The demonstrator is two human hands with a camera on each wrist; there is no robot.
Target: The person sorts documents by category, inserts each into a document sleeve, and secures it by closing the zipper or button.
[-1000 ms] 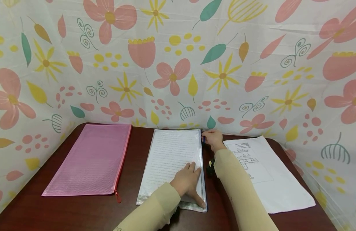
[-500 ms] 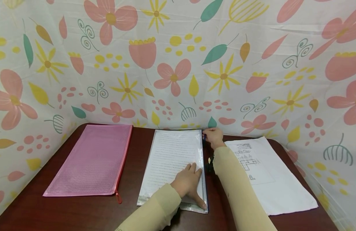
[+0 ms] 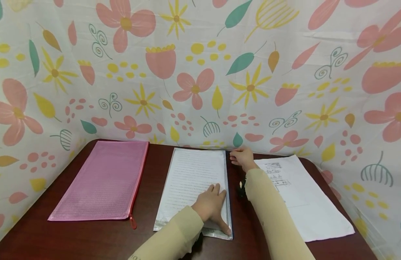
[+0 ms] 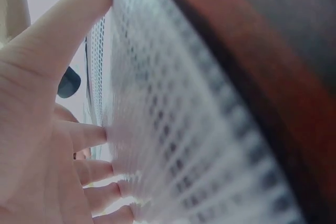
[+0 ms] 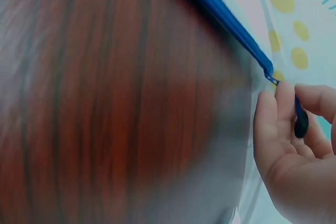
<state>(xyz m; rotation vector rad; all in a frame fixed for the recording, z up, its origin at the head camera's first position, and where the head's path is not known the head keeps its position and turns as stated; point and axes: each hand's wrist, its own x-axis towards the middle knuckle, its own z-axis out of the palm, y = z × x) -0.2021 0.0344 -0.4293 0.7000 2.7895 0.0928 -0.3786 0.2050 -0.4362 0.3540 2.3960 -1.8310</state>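
A clear mesh zip pouch point(image 3: 194, 173) holding a lined sheet lies on the table in the head view. My left hand point(image 3: 211, 204) rests flat on its lower right part, fingers spread and thumb along the bottom corner. In the left wrist view, those fingertips point(image 4: 97, 170) touch the mesh. At the pouch's far right corner is my right hand point(image 3: 242, 157). The right wrist view shows it pinching the zipper pull point(image 5: 301, 123), a blue tab with a dark end, at the end of the blue zipper point(image 5: 226, 17).
On the left lies a pink mesh zip pouch point(image 3: 101, 180) with a red zipper pull point(image 3: 133, 222). A white sheet with a printed diagram point(image 3: 312, 209) lies at the right, partly under the right sleeve. Behind the dark wooden table point(image 3: 99, 240) hangs a flower-patterned cloth point(image 3: 194, 122).
The left hand stays in place on the pouch. The right hand has shifted slightly at the far corner, and the blue tab seen earlier in the head view is now hidden by its fingers.
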